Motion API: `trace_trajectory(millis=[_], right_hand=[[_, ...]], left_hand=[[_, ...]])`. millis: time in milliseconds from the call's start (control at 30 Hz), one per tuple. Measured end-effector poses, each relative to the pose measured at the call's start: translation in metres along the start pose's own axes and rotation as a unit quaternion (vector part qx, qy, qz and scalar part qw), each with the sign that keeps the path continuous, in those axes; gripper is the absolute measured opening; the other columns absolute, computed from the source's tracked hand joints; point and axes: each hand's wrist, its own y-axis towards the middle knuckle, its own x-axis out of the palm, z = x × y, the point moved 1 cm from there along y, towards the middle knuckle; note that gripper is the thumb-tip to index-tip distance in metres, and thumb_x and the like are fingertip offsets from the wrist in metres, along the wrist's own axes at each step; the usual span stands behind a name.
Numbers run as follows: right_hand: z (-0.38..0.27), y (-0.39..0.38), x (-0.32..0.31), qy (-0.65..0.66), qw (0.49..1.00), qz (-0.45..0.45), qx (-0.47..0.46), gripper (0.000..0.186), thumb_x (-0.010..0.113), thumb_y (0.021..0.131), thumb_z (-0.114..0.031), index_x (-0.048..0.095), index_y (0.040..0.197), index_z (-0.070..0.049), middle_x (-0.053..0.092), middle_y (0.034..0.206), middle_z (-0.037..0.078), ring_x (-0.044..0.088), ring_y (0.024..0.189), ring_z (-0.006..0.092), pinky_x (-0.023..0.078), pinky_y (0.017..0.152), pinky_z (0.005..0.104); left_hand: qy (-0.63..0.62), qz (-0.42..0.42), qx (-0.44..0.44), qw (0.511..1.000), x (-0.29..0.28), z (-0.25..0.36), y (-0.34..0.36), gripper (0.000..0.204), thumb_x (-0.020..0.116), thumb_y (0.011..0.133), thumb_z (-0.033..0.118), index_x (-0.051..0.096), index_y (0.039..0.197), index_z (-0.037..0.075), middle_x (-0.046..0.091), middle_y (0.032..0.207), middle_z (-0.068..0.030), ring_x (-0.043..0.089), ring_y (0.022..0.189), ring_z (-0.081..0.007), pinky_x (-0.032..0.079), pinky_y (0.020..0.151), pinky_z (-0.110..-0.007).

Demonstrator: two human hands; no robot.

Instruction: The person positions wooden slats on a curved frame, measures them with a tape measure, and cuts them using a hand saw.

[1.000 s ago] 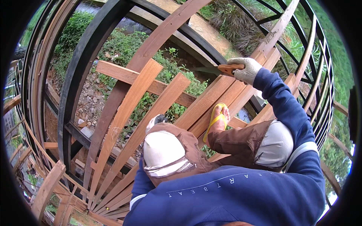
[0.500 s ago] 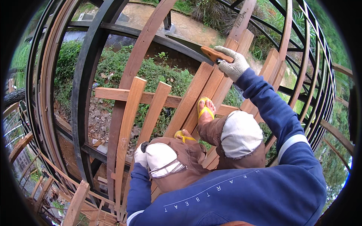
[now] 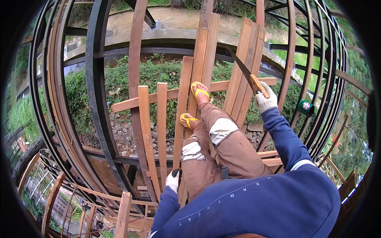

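My right hand (image 3: 266, 100), in a pale work glove, is closed round the wooden handle of a handsaw (image 3: 241, 65). Its dark blade points up and to the left, over the longer planks. Low in the middle, my gloved left hand (image 3: 173, 180) is beside my leg, close to the lower end of a narrow plank (image 3: 161, 127). A dark patch shows at that hand, and its fingers are too hidden to read. Both my feet, in yellow flip-flops (image 3: 194, 104), rest on long planks (image 3: 183, 95) laid side by side.
A wooden crosspiece (image 3: 123, 106) runs under the planks. Dark metal beams (image 3: 95, 79) and wooden rails (image 3: 293, 47) curve along both sides. Rubble (image 3: 123, 135) and green plants show below through wide gaps. A dark green round object (image 3: 305, 108) is among the right rails.
The saw has come down and right with my right hand, and its blade now shows. My left hand is lower beside my leg. The view has turned, and my legs look more stretched out.
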Motion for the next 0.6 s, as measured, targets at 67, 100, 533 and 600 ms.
trace_trajectory(millis=[67, 100, 533, 600], right_hand=[[0.012, -0.032, -0.023, 0.024, 0.999, 0.029, 0.037, 0.052, 0.065, 0.086, -0.002, 0.054, 0.137, 0.003, 0.066, 0.118, 0.008, 0.063, 0.088, 0.0122, 0.053, 0.078, 0.025], [0.009, -0.052, -0.035, 0.041, 0.995, 0.039, 0.084, 0.053, 0.066, 0.086, -0.001, 0.053, 0.137, 0.004, 0.066, 0.12, 0.009, 0.064, 0.091, 0.0132, 0.053, 0.081, 0.0255], [0.038, -0.152, -0.08, -0.095, 0.995, -0.009, 0.019, 0.053, 0.066, 0.082, -0.002, 0.056, 0.134, 0.003, 0.067, 0.119, 0.012, 0.064, 0.106, 0.0169, 0.049, 0.095, 0.0275], [0.031, -0.15, -0.081, -0.103, 0.994, -0.032, 0.014, 0.054, 0.065, 0.082, 0.0, 0.055, 0.134, 0.003, 0.066, 0.121, 0.012, 0.064, 0.107, 0.0173, 0.049, 0.096, 0.0279]], left_hand=[[-0.011, 0.049, 0.114, 0.992, -0.001, -0.036, 0.035, 0.025, 0.064, 0.098, 0.024, 0.072, 0.115, 0.008, 0.071, 0.089, -0.0023, 0.062, 0.073, -0.0108, 0.049, 0.066, -0.028], [-0.049, 0.005, 0.029, 0.998, -0.013, 0.011, 0.026, 0.026, 0.063, 0.099, 0.022, 0.071, 0.114, 0.003, 0.074, 0.096, -0.0063, 0.068, 0.086, -0.0144, 0.053, 0.078, -0.031], [-0.264, 0.041, 0.129, 0.955, -0.013, -0.029, 0.129, 0.02, 0.064, 0.1, 0.016, 0.069, 0.111, 0.001, 0.068, 0.093, -0.0013, 0.062, 0.081, -0.0097, 0.053, 0.074, -0.025], [-0.343, 0.012, 0.091, 0.935, 0.005, -0.035, 0.135, 0.021, 0.066, 0.099, 0.019, 0.069, 0.109, 0.001, 0.067, 0.089, -0.0017, 0.062, 0.078, -0.0106, 0.053, 0.072, -0.026]])
